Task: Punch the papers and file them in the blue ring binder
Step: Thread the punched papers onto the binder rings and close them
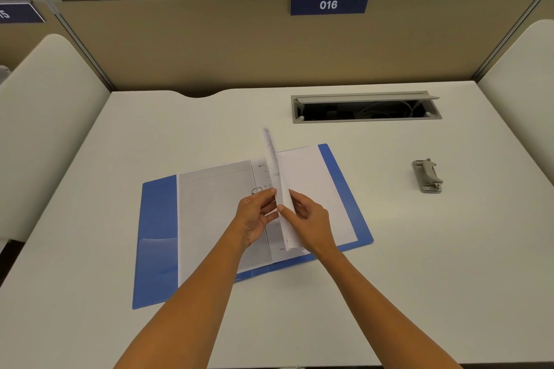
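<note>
Both my hands, left hand (254,217) and right hand (311,223), pinch the papers (277,180) upright over the open blue ring binder (159,234) mid-frame; hole punch (428,175) sits right.

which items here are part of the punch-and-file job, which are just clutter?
In the job:
papers, held on edge by left hand and right hand
blue ring binder, open
hole punch, untouched

Just there:
cable tray, lid up
016 sign

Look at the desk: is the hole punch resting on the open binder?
No. The punch sits on the bare desk, apart from the binder, to its right.
</note>
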Action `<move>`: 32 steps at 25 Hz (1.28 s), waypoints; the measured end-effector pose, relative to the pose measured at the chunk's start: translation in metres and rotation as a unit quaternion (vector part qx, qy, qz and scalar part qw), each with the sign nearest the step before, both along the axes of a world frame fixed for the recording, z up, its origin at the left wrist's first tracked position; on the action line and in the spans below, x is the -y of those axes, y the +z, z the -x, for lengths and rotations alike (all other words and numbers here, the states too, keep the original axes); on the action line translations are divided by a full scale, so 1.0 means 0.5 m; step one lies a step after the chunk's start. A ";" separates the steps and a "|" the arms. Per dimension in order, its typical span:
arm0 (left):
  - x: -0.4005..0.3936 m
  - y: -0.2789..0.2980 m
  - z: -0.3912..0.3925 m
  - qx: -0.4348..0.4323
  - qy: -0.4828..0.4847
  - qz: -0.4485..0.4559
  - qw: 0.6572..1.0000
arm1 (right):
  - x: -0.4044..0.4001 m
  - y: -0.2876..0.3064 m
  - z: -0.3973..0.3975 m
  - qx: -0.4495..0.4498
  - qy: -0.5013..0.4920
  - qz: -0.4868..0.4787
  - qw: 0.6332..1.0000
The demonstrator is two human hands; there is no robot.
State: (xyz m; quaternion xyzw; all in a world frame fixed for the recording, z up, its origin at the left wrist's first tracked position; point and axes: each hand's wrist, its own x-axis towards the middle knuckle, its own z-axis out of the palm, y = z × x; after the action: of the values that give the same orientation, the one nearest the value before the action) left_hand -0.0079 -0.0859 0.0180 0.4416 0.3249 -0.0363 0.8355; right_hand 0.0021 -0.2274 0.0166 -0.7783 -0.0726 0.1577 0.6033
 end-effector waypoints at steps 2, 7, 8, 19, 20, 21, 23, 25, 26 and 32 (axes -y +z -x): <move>-0.001 -0.003 -0.003 -0.006 0.007 -0.022 1.000 | 0.007 -0.003 -0.004 -0.007 -0.010 -0.002 1.000; -0.017 -0.013 0.003 -0.037 0.021 -0.067 0.997 | 0.042 -0.018 -0.031 0.025 -0.098 0.080 0.992; -0.026 -0.016 0.007 -0.043 0.024 -0.072 0.996 | 0.054 -0.025 -0.039 0.033 -0.122 0.107 0.986; -0.145 -0.033 0.073 -0.094 0.114 -0.139 0.979 | 0.130 -0.089 -0.063 -0.035 -0.206 0.203 0.957; -0.157 -0.034 0.081 -0.102 0.124 -0.154 0.975 | 0.133 -0.096 -0.061 -0.043 -0.206 0.200 0.957; -0.169 -0.035 0.090 -0.110 0.133 -0.170 0.970 | 0.136 -0.102 -0.059 -0.050 -0.204 0.199 0.957; -0.194 -0.042 0.106 -0.125 0.151 -0.206 0.959 | 0.139 -0.108 -0.056 -0.056 -0.204 0.198 0.957; -0.221 -0.056 0.125 -0.150 0.160 -0.238 0.946 | 0.139 -0.110 -0.058 -0.057 -0.204 0.200 0.956; -0.233 -0.064 0.136 -0.166 0.161 -0.255 0.939 | 0.138 -0.110 -0.060 -0.057 -0.202 0.204 0.956; -0.263 -0.097 0.183 -0.295 0.161 -0.391 0.857 | 0.137 -0.113 -0.069 -0.066 -0.194 0.222 0.953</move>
State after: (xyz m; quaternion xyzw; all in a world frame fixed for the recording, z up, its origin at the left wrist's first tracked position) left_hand -0.0991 0.0454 -0.0307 0.6421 0.6098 0.0999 0.4537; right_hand 0.0367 -0.2959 -0.0398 -0.8794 0.1567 0.1013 0.4381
